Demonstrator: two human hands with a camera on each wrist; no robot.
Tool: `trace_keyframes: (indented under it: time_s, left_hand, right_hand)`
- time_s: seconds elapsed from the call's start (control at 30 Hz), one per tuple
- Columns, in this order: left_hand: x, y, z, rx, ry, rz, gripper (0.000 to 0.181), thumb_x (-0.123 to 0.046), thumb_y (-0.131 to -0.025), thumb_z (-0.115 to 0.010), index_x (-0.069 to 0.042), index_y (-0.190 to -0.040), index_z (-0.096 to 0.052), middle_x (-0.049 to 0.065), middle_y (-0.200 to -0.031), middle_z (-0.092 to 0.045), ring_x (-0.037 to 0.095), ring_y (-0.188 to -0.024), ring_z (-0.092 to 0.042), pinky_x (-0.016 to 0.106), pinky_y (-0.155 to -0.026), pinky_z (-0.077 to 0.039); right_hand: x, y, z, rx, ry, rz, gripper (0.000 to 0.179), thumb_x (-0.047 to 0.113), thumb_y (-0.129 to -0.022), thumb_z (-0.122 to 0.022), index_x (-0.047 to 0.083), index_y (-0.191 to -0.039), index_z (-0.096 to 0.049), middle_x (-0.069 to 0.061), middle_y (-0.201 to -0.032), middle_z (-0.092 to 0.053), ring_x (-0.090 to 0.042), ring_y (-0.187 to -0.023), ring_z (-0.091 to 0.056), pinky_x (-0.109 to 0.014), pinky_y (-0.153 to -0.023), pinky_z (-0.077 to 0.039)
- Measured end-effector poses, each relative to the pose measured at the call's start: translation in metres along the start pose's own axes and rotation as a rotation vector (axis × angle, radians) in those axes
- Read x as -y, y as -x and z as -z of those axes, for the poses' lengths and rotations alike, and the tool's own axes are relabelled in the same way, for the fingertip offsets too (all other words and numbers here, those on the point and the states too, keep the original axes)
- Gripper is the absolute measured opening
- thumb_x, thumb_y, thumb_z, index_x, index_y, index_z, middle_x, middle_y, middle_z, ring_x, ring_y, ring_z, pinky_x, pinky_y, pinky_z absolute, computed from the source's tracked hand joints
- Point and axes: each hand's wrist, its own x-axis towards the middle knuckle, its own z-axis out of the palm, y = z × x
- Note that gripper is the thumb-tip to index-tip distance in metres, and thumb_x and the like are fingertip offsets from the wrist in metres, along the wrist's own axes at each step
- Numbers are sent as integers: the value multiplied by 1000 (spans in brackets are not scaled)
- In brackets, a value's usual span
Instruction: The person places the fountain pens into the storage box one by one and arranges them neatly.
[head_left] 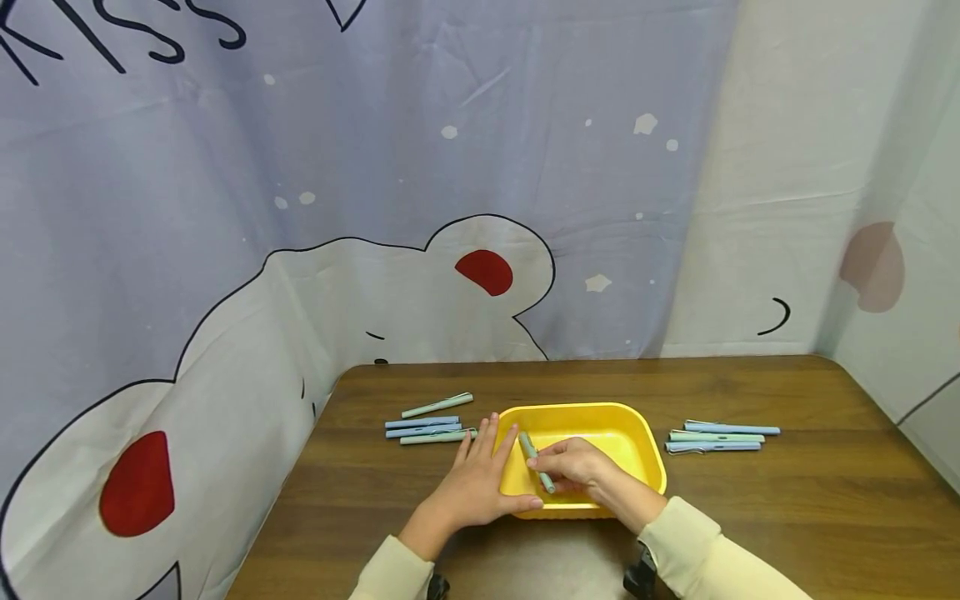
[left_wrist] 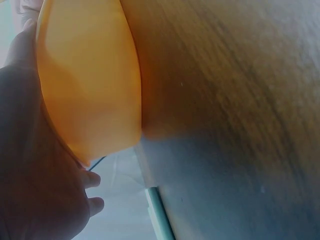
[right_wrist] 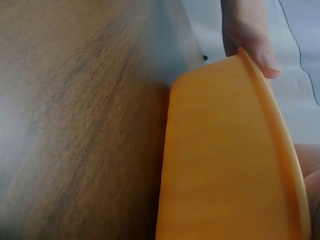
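A yellow plastic tray (head_left: 637,454) stands on the wooden table, its outer wall (left_wrist: 95,75) filling much of the left wrist view. Over its left part my right hand (head_left: 577,467) pinches a pale green pen (head_left: 546,482), which slants down toward me. My left hand (head_left: 480,483) lies with fingers spread across the tray's left rim, thumb along the near edge. From the right wrist view, the near wall (right_wrist: 220,150) of the tray hides most of the right hand, and the left thumb (right_wrist: 270,67) shows at the rim.
Left of the tray lie several pens, including a green pen (head_left: 437,406) behind a blue pen (head_left: 422,422). At the right are a blue pen (head_left: 731,428), a green pen (head_left: 716,437) and another blue pen (head_left: 712,447). A printed curtain (head_left: 420,167) hangs behind the table (head_left: 750,517).
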Motion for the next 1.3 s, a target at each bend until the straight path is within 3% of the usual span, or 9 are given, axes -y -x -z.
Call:
trace_keyframes:
  time_s: [0.6, 0.9, 1.3]
  left_hand:
    - [0, 1, 0, 5, 22, 4, 112, -78, -84, -58, -15, -164, -11, 15, -170, 4, 35, -156, 1, 61, -122, -6]
    - [0, -1, 0, 9, 14, 14, 114, -81, -83, -57, -15, -164, -12, 14, -170, 4, 34, -156, 1, 60, -123, -6]
    - [0, -1, 0, 7, 10, 13, 113, -80, -84, -57, -15, -164, -12, 14, -170, 4, 37, -156, -3, 60, -123, -6]
  right_hand:
    - [1, -9, -15, -50, 113, -77, 18, 12, -90, -76, -5, -92, -72, -4, -70, -64, -12, -60, -63, -26, -59, -59]
    - [0, -8, -16, -2, 146, -57, 18, 5, -91, -72, -10, -100, -72, -15, -80, -72, -15, -64, -69, -27, -59, -60]
    - [6, 1, -20, -26, 328, -20, 30, 3, -88, -73, -13, -113, -66, -12, -85, -72, -20, -70, -73, -33, -65, -61]
